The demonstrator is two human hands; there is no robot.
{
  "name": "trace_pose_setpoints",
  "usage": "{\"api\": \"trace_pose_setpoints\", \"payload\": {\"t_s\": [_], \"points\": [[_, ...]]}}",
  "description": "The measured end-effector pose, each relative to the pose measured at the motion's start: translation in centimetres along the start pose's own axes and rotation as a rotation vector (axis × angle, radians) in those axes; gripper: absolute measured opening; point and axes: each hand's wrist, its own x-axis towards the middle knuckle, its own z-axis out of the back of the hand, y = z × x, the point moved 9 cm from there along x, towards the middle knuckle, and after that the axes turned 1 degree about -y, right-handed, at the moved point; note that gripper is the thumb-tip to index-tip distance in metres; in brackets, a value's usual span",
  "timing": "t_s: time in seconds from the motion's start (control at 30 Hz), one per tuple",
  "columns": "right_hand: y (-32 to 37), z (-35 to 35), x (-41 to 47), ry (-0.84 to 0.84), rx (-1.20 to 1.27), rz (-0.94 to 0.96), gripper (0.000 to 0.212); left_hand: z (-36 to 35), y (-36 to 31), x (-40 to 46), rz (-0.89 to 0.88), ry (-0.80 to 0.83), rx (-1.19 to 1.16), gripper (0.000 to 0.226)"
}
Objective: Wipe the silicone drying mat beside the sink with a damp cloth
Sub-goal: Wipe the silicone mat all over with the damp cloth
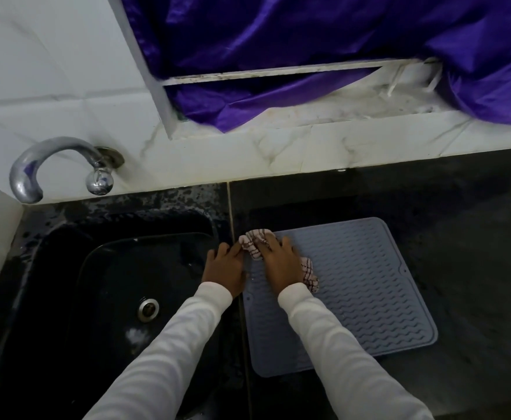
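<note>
A grey-blue silicone drying mat (360, 286) with wavy ridges lies flat on the dark counter, just right of the sink. My right hand (280, 262) presses a crumpled white cloth with dark checks (255, 242) onto the mat's far left corner; part of the cloth pokes out right of my wrist. My left hand (224, 266) rests flat at the mat's left edge, on the strip between sink and mat, with fingers spread and fingertips touching the cloth. Both arms wear white sleeves.
A black sink (66, 298) with a metal drain (148, 309) fills the left side. A chrome tap (57, 168) juts from the white tiled wall above it. Purple fabric (308, 40) hangs over a window ledge behind. Dark counter (475, 237) extends right of the mat.
</note>
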Motion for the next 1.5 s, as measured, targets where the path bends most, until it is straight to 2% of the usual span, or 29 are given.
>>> {"api": "trace_pose_setpoints", "payload": {"t_s": [0.23, 0.43, 0.63, 0.87, 1.07, 1.2, 1.33, 1.43, 1.5], "points": [[-7.2, 2.4, -1.1, -0.009, -0.036, -0.074, 0.053, 0.0, -0.7, 0.2, 0.054, 0.077, 0.051, 0.065], [-16.8, 4.2, -2.6, -0.015, -0.091, -0.188, 0.056, -0.2, -1.0, 0.6, 0.092, 0.107, 0.080, 0.066], [-27.0, 6.4, -4.6, -0.056, -0.144, -0.342, 0.049, -0.6, -1.0, 0.9, 0.127, 0.108, 0.086, 0.068], [-31.1, 7.0, -4.8, -0.079, -0.138, -0.395, 0.047, -0.6, -0.9, 0.9, 0.163, 0.102, 0.077, 0.070], [-30.4, 7.3, -4.4, -0.081, -0.074, -0.377, 0.042, -0.8, -1.2, 0.7, 0.213, 0.089, -0.004, 0.073], [-26.7, 9.7, -3.8, -0.203, 0.087, -0.297, 0.040, -0.7, -1.6, 0.1, 0.235, 0.089, -0.062, 0.073], [-17.6, 11.8, -2.5, -0.376, 0.201, -0.025, 0.044, -0.4, -1.6, -0.2, 0.211, 0.053, -0.133, 0.074], [-9.4, 11.1, -1.7, -0.394, 0.290, 0.075, 0.044, -0.6, -1.2, -0.3, 0.191, -0.006, -0.197, 0.069], [-3.8, 9.5, -1.1, -0.344, 0.304, 0.107, 0.041, -0.4, -0.6, -0.3, 0.195, -0.088, -0.242, 0.061]]}}
